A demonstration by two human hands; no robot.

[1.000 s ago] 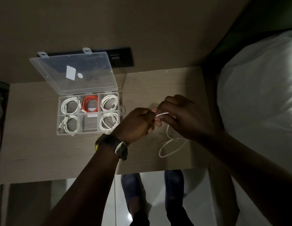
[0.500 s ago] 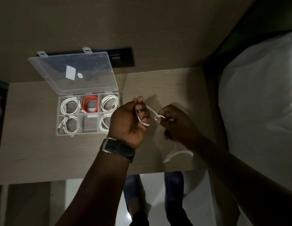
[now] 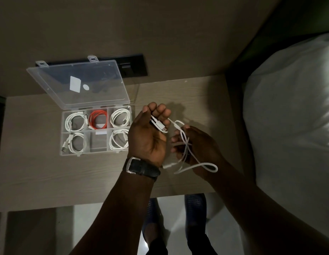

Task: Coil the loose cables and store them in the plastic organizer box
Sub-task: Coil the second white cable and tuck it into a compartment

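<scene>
Two hands — left hand (image 3: 148, 137) grip on white cable (image 3: 185, 144), loops draped across right hand (image 3: 198, 146)

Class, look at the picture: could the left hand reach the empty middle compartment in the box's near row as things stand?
Probably yes. The lid stands open, the empty compartment is uncovered, and the left hand is just beside the box, though holding the white cable.

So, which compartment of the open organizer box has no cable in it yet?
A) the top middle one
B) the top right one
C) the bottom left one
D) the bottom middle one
D: the bottom middle compartment of the organizer box shows only bare plastic, while the orange cable fills the top middle one and white coils lie in the other four.
</scene>
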